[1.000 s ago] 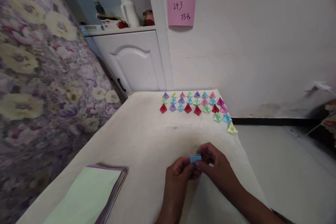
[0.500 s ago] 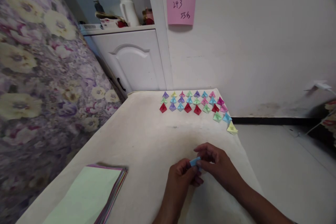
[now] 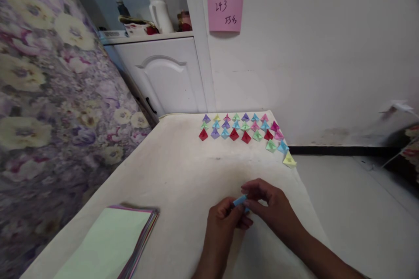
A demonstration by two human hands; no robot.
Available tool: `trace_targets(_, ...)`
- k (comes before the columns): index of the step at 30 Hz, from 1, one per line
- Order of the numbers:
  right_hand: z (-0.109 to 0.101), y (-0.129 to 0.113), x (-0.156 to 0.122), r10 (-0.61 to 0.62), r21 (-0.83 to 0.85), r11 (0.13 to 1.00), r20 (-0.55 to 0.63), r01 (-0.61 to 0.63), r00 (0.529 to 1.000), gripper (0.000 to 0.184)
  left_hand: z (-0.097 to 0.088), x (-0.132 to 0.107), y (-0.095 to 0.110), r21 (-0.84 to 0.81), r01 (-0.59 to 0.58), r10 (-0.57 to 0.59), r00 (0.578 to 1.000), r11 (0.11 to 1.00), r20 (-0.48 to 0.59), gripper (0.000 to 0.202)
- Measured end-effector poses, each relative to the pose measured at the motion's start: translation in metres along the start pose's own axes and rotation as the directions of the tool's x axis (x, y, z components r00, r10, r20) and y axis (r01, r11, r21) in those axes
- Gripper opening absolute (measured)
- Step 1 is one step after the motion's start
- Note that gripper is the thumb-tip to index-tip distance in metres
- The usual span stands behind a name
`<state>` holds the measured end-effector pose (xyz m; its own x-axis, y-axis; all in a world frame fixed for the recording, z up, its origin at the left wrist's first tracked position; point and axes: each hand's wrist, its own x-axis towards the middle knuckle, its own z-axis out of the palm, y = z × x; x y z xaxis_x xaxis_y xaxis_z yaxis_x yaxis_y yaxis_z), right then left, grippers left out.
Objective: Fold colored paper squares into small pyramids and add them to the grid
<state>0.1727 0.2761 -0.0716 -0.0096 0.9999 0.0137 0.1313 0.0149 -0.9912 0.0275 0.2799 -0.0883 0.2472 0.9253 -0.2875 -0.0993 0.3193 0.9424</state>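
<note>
A small folded piece of blue paper [image 3: 240,200] is held between both hands above the near part of the table. My left hand [image 3: 225,216] pinches it from the left, thumb on top and fingers curled beneath. From the right, my right hand [image 3: 266,198] closes on the paper's other end with thumb and bent fingers. The fingers hide much of the paper, so its full shape cannot be told. Beyond the hands, several small folded paper pieces [image 3: 234,134] in red, blue, green, purple, pink and yellow lie in rows along the table's far edge and right corner.
A stack of coloured paper [image 3: 108,239], pale green on top, lies at the table's near left. The cream-covered table [image 3: 176,161] meets a white cabinet [image 3: 160,78] and wall. A flowered curtain [image 3: 65,109] hangs at left; a pink note [image 3: 225,6] is on the wall.
The blue paper has shifted slightly left and tilted a little more between my fingers. Both hands keep nearly the same place; the rows of folded pieces are unchanged.
</note>
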Motion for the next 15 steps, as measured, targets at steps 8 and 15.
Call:
trace_targets(8,-0.0009,0.0008,0.0012,-0.133,-0.141,0.982,-0.035,0.127,0.99,0.014,0.0011,-0.0013,0.0036,-0.056,0.006,-0.01,0.998,0.998,-0.056,0.021)
trace_targets(15,0.0005,0.002,0.0015,-0.095,-0.199,0.976,-0.026,0.088,0.995,0.01,0.0004,-0.002,0.0034,-0.002,0.014,-0.014,0.999,1.0,-0.041,0.024)
